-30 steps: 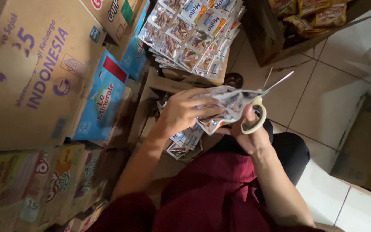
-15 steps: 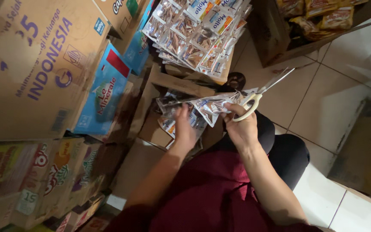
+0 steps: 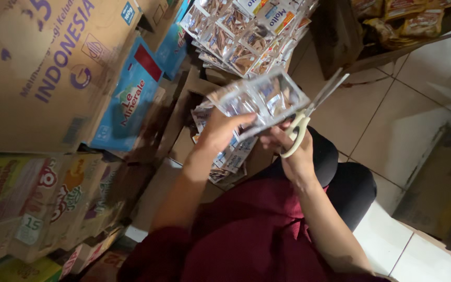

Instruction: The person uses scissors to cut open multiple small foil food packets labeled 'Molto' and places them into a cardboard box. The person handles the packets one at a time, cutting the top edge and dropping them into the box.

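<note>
Two bare hands work at mid-frame over the person's lap. Left hand (image 3: 220, 130): fingers closed on the lower edge of a silvery foil strip of joined sachets (image 3: 262, 99), which is held up flat and tilted toward the camera. Right hand (image 3: 293, 151): fingers curled through the pale yellow plastic handles of a pair of steel-bladed scissors (image 3: 309, 115) — a firm grip. The blades point up and to the right, lying just beside the right edge of the strip; whether they touch the foil cannot be told because of motion blur.

Below the strip, an open brown cardboard box (image 3: 184, 130) holds a loose pile of further foil sachets (image 3: 225, 159), partly hidden by the left wrist. Above the hands hangs a large sheet of linked sachets (image 3: 241, 36), overlapping in rows.

Left side: a big brown corrugated carton (image 3: 37, 73) stacked over colourful printed cartons (image 3: 43, 203), with a blue printed carton (image 3: 126, 99) wedged between it and the open box. Right side — pale tiled floor (image 3: 418, 120). The person wears a dark red garment (image 3: 257, 235) and dark trousers (image 3: 351, 183).
</note>
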